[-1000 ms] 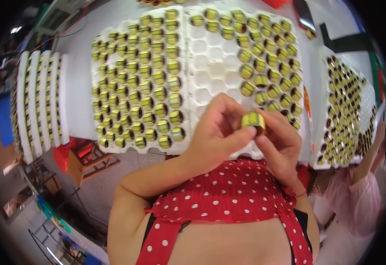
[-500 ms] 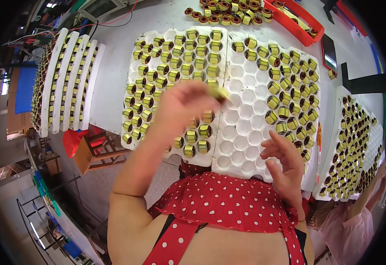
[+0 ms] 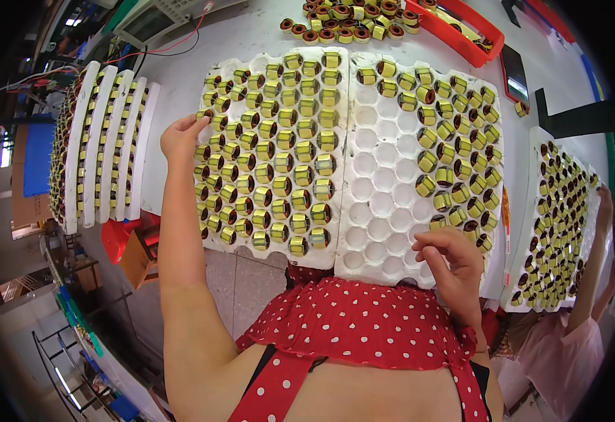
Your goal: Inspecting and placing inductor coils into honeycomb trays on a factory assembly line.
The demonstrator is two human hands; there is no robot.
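My left hand reaches to the far-left edge of the left white foam tray. Its thumb and fingers pinch a small ring coil wrapped in yellow tape, at the tray's rim. Rows of similar coils fill most of this tray. Against its right side lies a second foam tray, with coils along its top and right and bare round pockets at its left and middle. Over that tray's lower right corner hovers my right hand, fingers loosely bent and apart, holding nothing.
Loose coils are heaped at the back, beside a red bin. Several loaded trays stand on edge at the left. Far right, another person's arm reaches by another coil tray. A black bracket stands nearby.
My left hand has swung left, from above the seam between the trays with a coil to the left tray's far-left edge. My right hand stays near its place. The view has shifted slightly.
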